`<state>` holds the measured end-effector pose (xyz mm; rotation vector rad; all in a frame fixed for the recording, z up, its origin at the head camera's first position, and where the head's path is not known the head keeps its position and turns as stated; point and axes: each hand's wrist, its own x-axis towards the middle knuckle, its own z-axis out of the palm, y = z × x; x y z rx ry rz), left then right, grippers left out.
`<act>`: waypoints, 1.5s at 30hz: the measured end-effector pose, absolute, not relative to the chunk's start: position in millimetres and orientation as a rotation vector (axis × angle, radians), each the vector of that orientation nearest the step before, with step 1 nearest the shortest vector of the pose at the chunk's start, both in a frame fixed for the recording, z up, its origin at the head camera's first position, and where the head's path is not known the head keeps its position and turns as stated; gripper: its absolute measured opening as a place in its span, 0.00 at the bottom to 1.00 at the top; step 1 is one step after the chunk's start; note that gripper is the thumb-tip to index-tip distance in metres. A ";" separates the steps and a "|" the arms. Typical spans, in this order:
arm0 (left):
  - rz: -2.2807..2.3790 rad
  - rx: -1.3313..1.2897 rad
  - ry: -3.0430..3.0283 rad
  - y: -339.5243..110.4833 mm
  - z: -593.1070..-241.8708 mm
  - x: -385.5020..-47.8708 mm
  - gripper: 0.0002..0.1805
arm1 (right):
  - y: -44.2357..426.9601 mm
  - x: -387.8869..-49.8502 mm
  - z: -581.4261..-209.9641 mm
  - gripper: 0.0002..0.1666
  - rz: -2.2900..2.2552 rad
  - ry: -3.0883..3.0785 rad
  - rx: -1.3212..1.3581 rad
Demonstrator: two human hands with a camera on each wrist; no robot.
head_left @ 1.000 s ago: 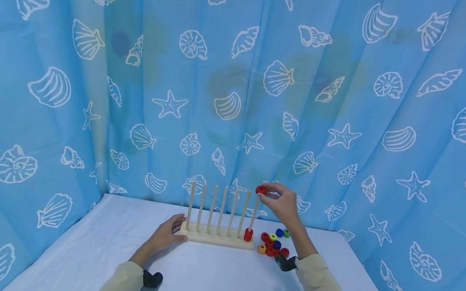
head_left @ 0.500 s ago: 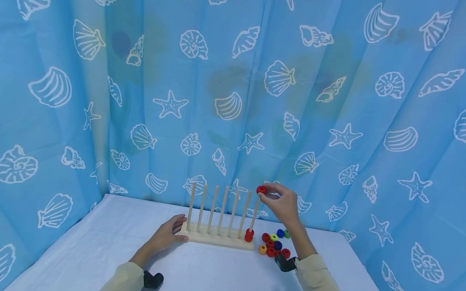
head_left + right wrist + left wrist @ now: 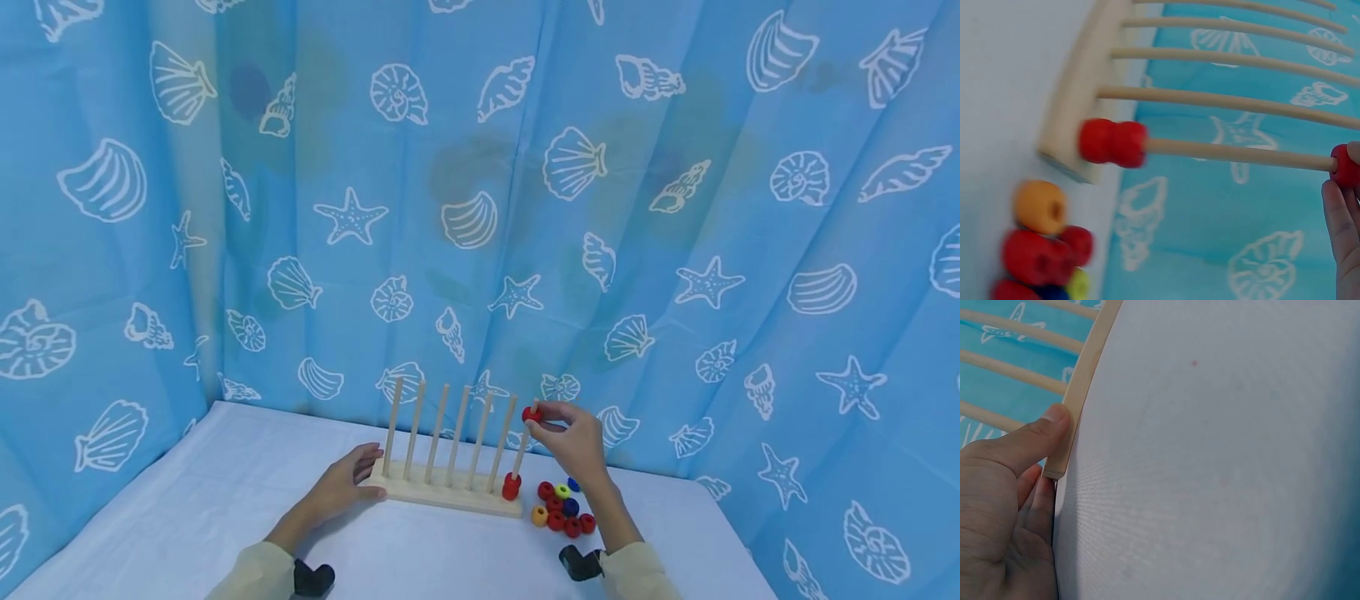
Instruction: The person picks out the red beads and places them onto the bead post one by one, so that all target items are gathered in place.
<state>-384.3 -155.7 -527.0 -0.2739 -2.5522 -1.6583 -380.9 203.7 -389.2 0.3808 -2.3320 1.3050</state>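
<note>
A wooden peg rack point(image 3: 450, 493) with a row of upright pegs stands on the table. My left hand point(image 3: 341, 483) holds its left end, the thumb point(image 3: 1047, 431) on the front edge and the fingers behind. Two red beads point(image 3: 1113, 142) sit stacked at the foot of the rightmost peg. Near the top of that same peg, my right hand point(image 3: 573, 437) pinches another red bead point(image 3: 531, 414) between thumb and fingers. The peg passes through this bead, and its tip shows just above it in the head view.
Right of the rack lies a group of loose beads: several red ones point(image 3: 556, 521), an orange bead point(image 3: 539, 516), a yellow bead point(image 3: 562, 492) and blue ones point(image 3: 571, 507). The right forearm covers part of this area. A blue shell-print curtain point(image 3: 480, 208) hangs behind the white table point(image 3: 420, 558).
My right hand has come down slightly and to the left, with the red bead now around the peg below its tip. The left hand has stayed in place on the rack.
</note>
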 end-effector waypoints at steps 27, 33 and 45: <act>-1.646 -0.274 -2.557 -157.1 -525.0 -382.4 0.47 | 204.9 -389.3 -474.3 0.18 1.327 -2.573 0.320; -1.645 -0.272 -2.562 -156.5 -525.7 -380.9 0.47 | 206.3 -388.8 -477.7 0.17 1.316 -2.586 0.311; -1.629 -0.265 -2.566 -155.6 -525.8 -380.0 0.47 | 205.9 -386.8 -478.8 0.17 1.312 -2.595 0.284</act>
